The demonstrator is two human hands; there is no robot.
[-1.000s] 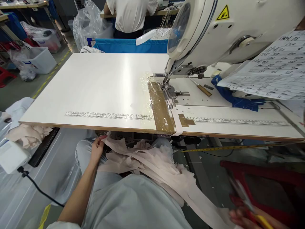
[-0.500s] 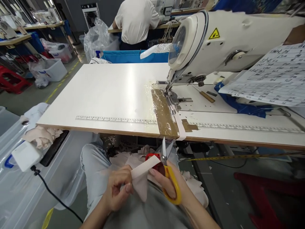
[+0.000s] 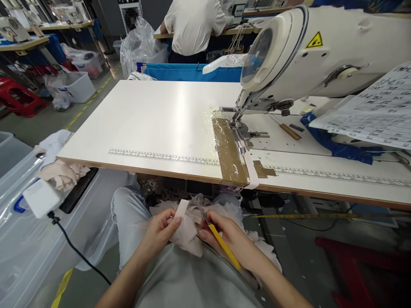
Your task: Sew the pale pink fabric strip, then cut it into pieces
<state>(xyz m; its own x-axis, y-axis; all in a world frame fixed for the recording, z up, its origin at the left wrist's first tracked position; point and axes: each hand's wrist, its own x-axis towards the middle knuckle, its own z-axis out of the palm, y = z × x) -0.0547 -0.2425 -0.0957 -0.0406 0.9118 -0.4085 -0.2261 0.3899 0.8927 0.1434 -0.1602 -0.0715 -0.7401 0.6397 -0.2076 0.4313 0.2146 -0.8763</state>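
Observation:
Low over my lap, my left hand [image 3: 163, 227] pinches a pale pink piece of fabric [image 3: 188, 237] whose narrow white strip [image 3: 182, 208] sticks up past the fingers. To its right, my right hand [image 3: 223, 233] is closed around yellow-handled scissors [image 3: 223, 246]. Their blades point up and to the left, beside the fabric. Whether the blades touch the cloth I cannot tell. More pale fabric [image 3: 229, 209] lies across my lap behind the hands.
A white sewing table [image 3: 154, 119] with a printed ruler spans the front. The sewing machine [image 3: 308, 55] stands at right, by a paper sheet [image 3: 379, 107] and a wooden-handled tool [image 3: 290, 131]. Clear plastic bins [image 3: 93, 205] sit at left. A co-worker [image 3: 194, 25] sits beyond.
My right hand has turned the scissors from pointing upward to pointing up-left, edge-on to me. The strip in my left hand has swung more upright. The view has shifted slightly left.

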